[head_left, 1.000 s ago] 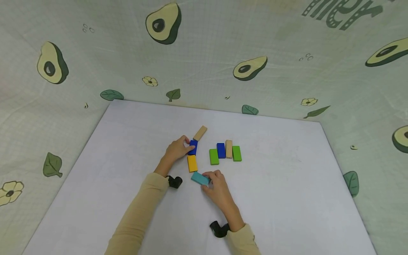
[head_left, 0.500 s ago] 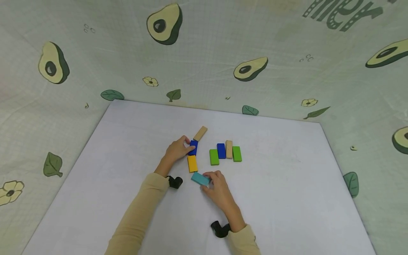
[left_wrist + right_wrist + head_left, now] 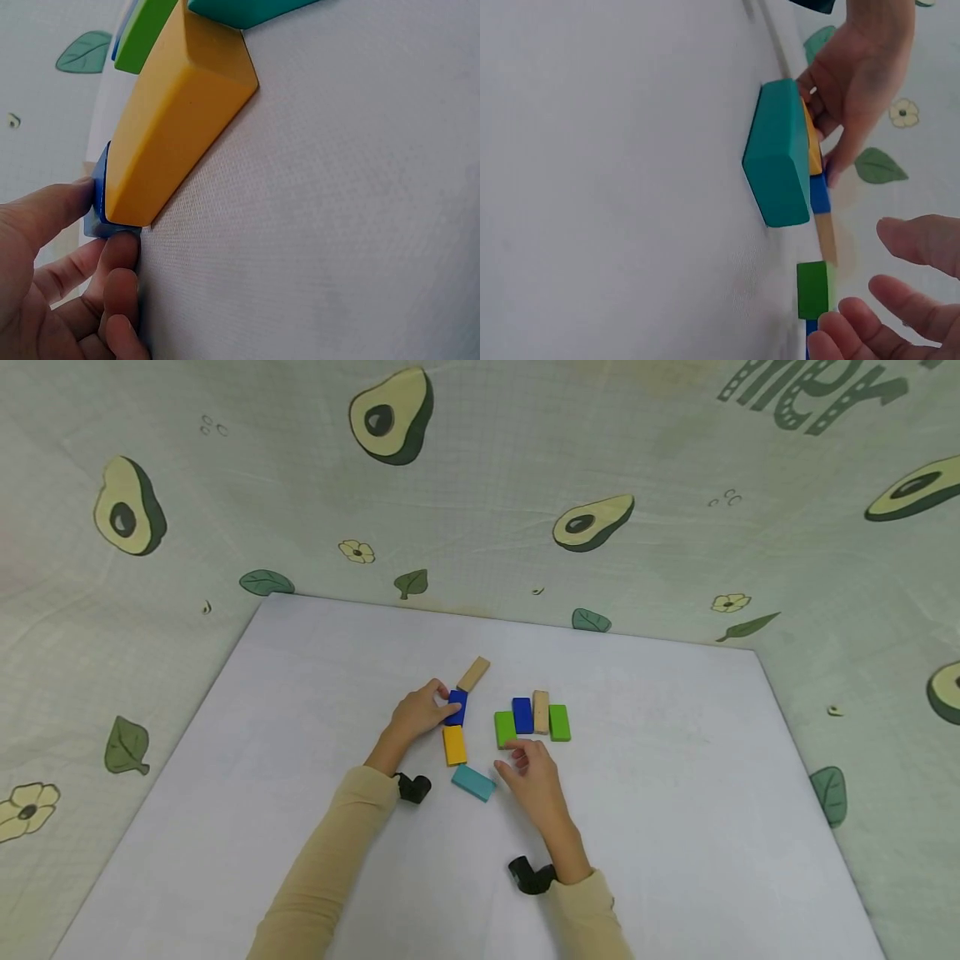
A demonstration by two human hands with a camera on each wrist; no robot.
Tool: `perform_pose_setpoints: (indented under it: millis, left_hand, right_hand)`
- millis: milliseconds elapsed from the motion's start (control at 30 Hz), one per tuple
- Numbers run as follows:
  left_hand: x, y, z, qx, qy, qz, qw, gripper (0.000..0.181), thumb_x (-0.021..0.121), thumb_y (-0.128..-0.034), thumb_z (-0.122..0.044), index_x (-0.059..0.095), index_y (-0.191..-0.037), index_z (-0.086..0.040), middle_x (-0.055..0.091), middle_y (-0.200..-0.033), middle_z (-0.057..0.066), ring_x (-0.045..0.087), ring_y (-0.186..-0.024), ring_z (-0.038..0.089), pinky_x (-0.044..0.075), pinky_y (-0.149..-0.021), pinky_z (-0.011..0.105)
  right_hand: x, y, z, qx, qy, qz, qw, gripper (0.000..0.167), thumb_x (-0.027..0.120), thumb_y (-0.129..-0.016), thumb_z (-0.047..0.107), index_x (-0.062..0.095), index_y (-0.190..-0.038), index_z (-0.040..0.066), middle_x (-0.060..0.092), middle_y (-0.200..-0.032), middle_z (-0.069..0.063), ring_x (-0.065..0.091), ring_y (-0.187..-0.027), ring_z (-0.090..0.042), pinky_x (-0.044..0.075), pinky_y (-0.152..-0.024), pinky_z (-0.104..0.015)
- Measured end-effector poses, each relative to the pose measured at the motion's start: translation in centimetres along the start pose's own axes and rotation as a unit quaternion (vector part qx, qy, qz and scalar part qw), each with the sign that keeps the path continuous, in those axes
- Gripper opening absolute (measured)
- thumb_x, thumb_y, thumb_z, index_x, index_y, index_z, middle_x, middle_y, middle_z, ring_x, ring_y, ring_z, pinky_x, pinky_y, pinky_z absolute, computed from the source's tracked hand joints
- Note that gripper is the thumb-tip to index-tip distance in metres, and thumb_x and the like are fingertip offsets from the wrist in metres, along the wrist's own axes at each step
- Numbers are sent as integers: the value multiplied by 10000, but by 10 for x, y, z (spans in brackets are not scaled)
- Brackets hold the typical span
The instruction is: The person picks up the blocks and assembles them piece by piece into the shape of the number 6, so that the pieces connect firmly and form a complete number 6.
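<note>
My left hand (image 3: 417, 712) pinches a blue block (image 3: 456, 707) between thumb and fingers; in the left wrist view this blue block (image 3: 98, 202) sits against the end of a yellow block (image 3: 176, 112). In the head view, the yellow block (image 3: 454, 745) lies just below the blue one, and a teal block (image 3: 473, 783) touches or nearly touches its lower end. My right hand (image 3: 537, 781) hovers right of the teal block, its fingers loosely bent with nothing between them. Its fingertips overlap the lower edge of a green block (image 3: 506, 727); whether they touch it I cannot tell.
A plain wooden block (image 3: 473, 674) slants away from the blue block's far end. Beside the green block stand a second blue block (image 3: 522, 716), another wooden block (image 3: 541, 712) and a second green block (image 3: 559, 723). All lie on a white table (image 3: 675, 793) before a patterned cloth (image 3: 480, 460).
My right hand has let go of the teal block and moved up and right toward the near green block. The teal block stays in place. My left hand keeps its hold on the blue block.
</note>
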State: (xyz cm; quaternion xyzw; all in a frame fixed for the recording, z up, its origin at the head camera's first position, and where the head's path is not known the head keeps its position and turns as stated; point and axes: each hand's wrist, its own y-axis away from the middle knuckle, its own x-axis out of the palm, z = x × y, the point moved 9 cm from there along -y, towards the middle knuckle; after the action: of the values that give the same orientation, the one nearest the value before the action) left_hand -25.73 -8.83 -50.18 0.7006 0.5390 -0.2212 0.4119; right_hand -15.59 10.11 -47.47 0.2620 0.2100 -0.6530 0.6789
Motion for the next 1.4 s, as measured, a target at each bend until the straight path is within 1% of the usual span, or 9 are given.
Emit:
perform_pose_setpoints:
  millis: [100,167,333,533,800,1100,1400]
  left_hand:
    - [0,0,-1,-5,13,7,10000,374,587,-891,-416,515,-1131,-140,560,-801,58,501,-702,193,335,-604,263]
    - [-1,0,-1,-8,19,14,10000,373,586,-892,-416,515,-1132,-140,555,-796,58,500,-701,195,332,-605,265]
    - [-1,-1,-2,5,18,22,10000,376,581,-894,-420,515,-1136,-140,548,-795,58,499,-700,197,329,-602,263]
    - [-2,0,-3,11,16,49,10000,377,576,-897,-421,513,-1138,-138,552,-796,59,499,-696,196,331,-601,264]
    - [-2,1,-2,-34,-24,61,10000,385,578,-894,-427,516,-1142,-139,572,-817,66,509,-703,197,345,-607,264]
    - [0,-2,0,-24,-33,47,10000,378,581,-894,-421,514,-1135,-137,582,-820,66,515,-704,198,352,-606,263]
    - [1,-2,0,-34,-56,39,10000,373,583,-894,-416,514,-1131,-136,587,-832,66,516,-706,196,351,-607,263]
  right_hand:
    - [-7,-8,-3,152,4,-288,9995,394,701,-827,171,556,-1158,13,541,-957,-108,520,-869,-204,457,-755,-309]
    - [-9,-13,-6,250,67,-373,9990,421,708,-821,176,544,-1165,-2,539,-959,-116,520,-871,-214,455,-753,-318]
    - [-9,-22,-12,495,303,-390,9976,460,714,-817,198,530,-1180,-16,531,-947,-113,504,-840,-212,432,-719,-307]
    - [-5,-29,-16,669,452,-458,9957,456,726,-804,213,534,-1134,-36,513,-888,-109,473,-769,-203,397,-668,-292]
    - [3,-32,-21,973,424,-436,9934,465,735,-793,253,554,-1100,-46,517,-880,-117,484,-809,-221,426,-699,-317]
    - [7,-34,-23,1086,583,-470,9913,458,736,-792,261,552,-1086,-37,520,-896,-123,490,-831,-233,441,-728,-335]
    - [7,-33,-25,1156,465,-513,9909,420,732,-789,217,567,-1067,-51,539,-903,-125,510,-832,-226,458,-719,-338]
